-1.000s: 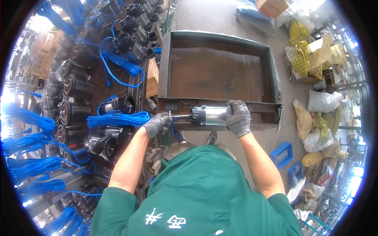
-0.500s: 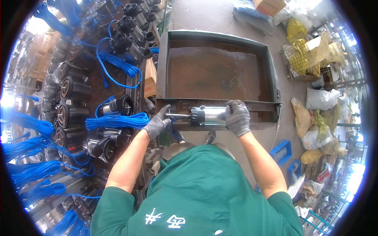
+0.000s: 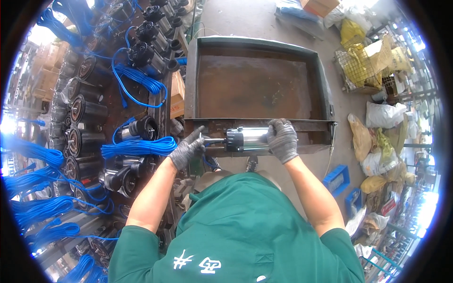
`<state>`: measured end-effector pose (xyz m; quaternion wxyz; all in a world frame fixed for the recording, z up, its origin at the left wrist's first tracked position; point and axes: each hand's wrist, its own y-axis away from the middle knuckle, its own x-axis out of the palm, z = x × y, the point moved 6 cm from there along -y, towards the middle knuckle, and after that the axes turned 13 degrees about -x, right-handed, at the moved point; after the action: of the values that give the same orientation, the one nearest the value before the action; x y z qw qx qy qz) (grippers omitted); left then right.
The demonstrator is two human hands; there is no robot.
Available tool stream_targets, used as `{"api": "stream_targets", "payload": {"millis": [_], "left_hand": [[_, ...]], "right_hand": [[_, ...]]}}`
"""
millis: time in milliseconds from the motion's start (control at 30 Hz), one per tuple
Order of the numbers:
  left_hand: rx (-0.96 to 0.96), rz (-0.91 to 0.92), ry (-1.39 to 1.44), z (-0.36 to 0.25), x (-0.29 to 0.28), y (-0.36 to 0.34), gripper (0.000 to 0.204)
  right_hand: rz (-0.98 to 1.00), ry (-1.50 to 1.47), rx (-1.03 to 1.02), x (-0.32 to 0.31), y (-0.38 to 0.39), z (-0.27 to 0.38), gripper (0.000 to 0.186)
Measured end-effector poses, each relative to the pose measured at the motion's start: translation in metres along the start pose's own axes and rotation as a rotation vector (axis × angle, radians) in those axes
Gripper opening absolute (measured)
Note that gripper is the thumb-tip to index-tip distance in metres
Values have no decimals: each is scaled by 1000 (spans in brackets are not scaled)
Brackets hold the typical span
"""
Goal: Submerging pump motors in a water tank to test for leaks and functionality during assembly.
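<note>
A silver cylindrical motor with a black end housing (image 3: 251, 138) lies horizontally over the front channel of a rust-stained metal tray (image 3: 319, 85), its shaft pointing left. My gloved right hand (image 3: 283, 140) grips the motor's right end from above, fingers wrapped over the casing. At the left, my gloved left hand (image 3: 188, 150) holds the tip of the thin metal shaft (image 3: 214, 140), with the index finger raised above it. A blue cable behind the shaft is partly hidden by this hand.
Motors with coiled blue cables (image 3: 138, 146) crowd the left, beside a cardboard box (image 3: 177, 94). Sacks (image 3: 384, 114) and a wire basket (image 3: 354, 70) line the right floor, with a blue crate (image 3: 336, 180) lower down. Another cardboard box (image 3: 318, 6) is at the top.
My left index finger has lifted from its curled position to point up beside the shaft tip. The surroundings have shifted slightly in view; my right hand still grips the motor.
</note>
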<state>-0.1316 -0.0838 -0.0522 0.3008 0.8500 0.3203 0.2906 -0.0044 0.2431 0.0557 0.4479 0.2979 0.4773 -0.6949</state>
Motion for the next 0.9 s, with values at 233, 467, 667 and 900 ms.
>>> {"api": "stream_targets", "payload": {"millis": [233,467,667,900], "left_hand": [[147,-472,-843,-18,0,1,30],[-26,-303,-244,7,-2,-9,40],[-343,-243,-89,2,-7,-10,50],[-130,7,-31,-4,1,0,67]], "right_hand": [[-1,-6,8,1,0,-1,8],[-13,-16,-10,2,4,-2,11],[-2,-36,-2,4,4,-4,12],[-12,-22,-10,3,4,-3,12]]}}
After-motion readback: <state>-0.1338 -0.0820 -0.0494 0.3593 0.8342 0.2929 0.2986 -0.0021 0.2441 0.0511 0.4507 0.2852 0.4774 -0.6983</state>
